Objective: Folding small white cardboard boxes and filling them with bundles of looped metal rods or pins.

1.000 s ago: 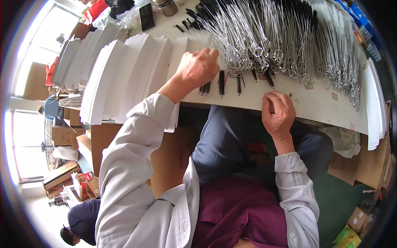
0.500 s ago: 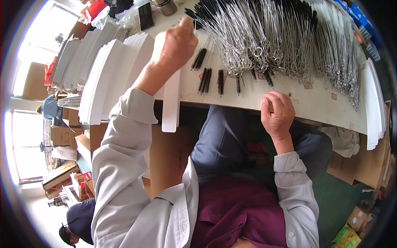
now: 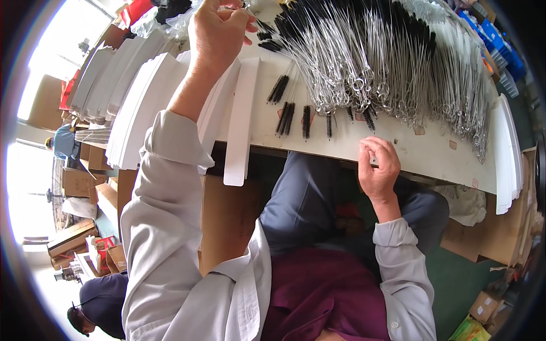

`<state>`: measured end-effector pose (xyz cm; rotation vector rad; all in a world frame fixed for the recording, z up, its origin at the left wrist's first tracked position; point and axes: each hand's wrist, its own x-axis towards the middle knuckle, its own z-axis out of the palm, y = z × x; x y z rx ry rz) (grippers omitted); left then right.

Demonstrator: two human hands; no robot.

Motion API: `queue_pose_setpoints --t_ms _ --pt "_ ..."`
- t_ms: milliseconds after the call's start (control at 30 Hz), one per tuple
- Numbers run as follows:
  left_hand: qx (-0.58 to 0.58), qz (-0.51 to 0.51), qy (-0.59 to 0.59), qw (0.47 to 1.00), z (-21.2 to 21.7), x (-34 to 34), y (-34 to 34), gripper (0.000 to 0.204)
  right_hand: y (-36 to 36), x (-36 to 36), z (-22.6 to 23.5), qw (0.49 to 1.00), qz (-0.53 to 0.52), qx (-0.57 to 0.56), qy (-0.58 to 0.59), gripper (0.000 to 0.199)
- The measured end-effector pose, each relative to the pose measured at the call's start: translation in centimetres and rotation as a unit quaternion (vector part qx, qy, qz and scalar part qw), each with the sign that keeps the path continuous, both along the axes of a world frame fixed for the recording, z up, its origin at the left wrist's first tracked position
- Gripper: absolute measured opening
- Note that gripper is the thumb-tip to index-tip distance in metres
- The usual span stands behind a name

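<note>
My left hand is raised over the far left of the table, fingers bent and spread apart. Its fingertips reach the top of the picture, and I make out no held thing. Close to the front table edge, my right hand is curled, thumb against fingers; whatever it may hold is hidden. Between the hands, short black-bristled wire brushes lie in small groups. Behind them spreads a big heap of wire-handled brushes with looped ends. A long white box juts over the table edge below my left hand.
Stacks of long white boxes fill the table's left side. More white boxes stand at its right end. Cardboard boxes are under the table. Another person is at the lower left, and blue bins are at the far right.
My left hand has moved left and farther away, its fingers going from a closed fist to spread. My right hand stays curled near the table edge. The view has shifted slightly.
</note>
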<state>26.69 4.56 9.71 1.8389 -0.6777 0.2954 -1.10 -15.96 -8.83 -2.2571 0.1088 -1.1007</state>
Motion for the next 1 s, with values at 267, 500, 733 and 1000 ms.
queue_pose_setpoints --t_ms 267,500,733,1000 --pt "0.031 0.009 -0.054 0.998 1.0 -0.7 0.3 0.015 4.8 5.6 3.9 0.956 0.189 0.213 0.071 0.021" --pt "-0.041 -0.031 -0.031 0.998 3.1 -1.6 2.0 0.017 5.2 12.9 4.3 0.882 0.252 0.357 0.177 0.061" --pt "-0.070 -0.059 -0.032 0.995 6.0 -5.0 3.7 0.022 5.6 15.4 5.6 0.795 0.247 0.522 0.184 0.090" --pt "-0.113 -0.063 -0.061 0.990 8.6 -9.8 4.9 0.023 6.4 12.1 10.8 0.733 0.365 0.550 0.163 0.065"
